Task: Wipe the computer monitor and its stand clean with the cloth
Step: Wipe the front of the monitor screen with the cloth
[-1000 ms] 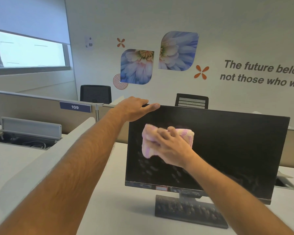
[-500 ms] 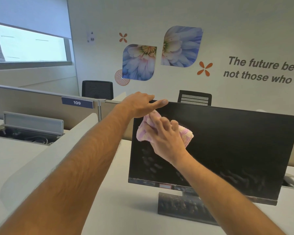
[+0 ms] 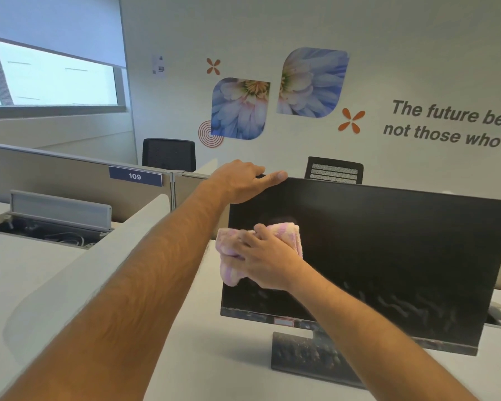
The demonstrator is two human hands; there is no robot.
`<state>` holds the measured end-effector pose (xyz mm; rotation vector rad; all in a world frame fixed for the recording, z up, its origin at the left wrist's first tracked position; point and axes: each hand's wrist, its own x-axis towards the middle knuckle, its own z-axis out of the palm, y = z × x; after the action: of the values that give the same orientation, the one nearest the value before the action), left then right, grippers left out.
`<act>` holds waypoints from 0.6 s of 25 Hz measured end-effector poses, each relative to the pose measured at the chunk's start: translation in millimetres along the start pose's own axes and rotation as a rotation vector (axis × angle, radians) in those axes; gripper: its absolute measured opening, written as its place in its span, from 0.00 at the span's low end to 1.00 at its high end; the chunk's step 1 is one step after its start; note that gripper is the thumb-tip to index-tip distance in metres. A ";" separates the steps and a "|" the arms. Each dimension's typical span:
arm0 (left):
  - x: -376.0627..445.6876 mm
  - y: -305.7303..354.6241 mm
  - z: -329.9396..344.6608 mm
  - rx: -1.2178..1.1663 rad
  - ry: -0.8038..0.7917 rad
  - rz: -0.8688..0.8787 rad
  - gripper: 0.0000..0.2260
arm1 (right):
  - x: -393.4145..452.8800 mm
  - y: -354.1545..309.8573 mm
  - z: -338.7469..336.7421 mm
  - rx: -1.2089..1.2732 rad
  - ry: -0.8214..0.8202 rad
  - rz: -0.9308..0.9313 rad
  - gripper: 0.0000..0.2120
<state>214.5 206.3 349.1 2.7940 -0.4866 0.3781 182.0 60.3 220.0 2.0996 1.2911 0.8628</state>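
A black monitor (image 3: 388, 256) stands on a white desk, its screen off and smeared along the lower part. Its flat dark stand base (image 3: 307, 357) is dusty and partly hidden by my right forearm. My left hand (image 3: 243, 180) grips the monitor's top left corner, thumb lying along the top edge. My right hand (image 3: 266, 261) presses a crumpled pink cloth (image 3: 229, 256) against the left side of the screen, at mid height near the left edge.
The white desk (image 3: 214, 371) runs under the monitor. A curved white divider (image 3: 99, 256) and an open cable tray (image 3: 49, 230) lie to the left. Grey partitions with a "109" sign (image 3: 135, 176) and two black chairs (image 3: 334, 170) stand behind.
My right hand and the cloth moved down and slightly left from near the top left corner to mid height of the screen. My left hand stays on the top corner.
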 end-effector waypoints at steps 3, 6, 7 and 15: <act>-1.7 -0.3 3.2 -0.013 0.014 -0.009 0.47 | -1.5 -1.8 4.1 0.043 0.095 0.305 0.24; -1.9 5.4 2.3 0.009 0.031 0.004 0.47 | -4.4 -14.1 6.6 0.048 0.110 0.344 0.25; -2.3 5.0 2.1 0.006 0.033 0.001 0.47 | -9.1 -20.6 11.5 -0.003 0.057 0.144 0.25; -2.7 7.6 2.3 -0.007 0.029 -0.011 0.46 | -19.8 -24.8 10.9 0.036 0.105 0.312 0.24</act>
<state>209.8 199.5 347.9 2.7795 -0.4652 0.4138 169.2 51.2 190.3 2.3509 1.0504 1.1002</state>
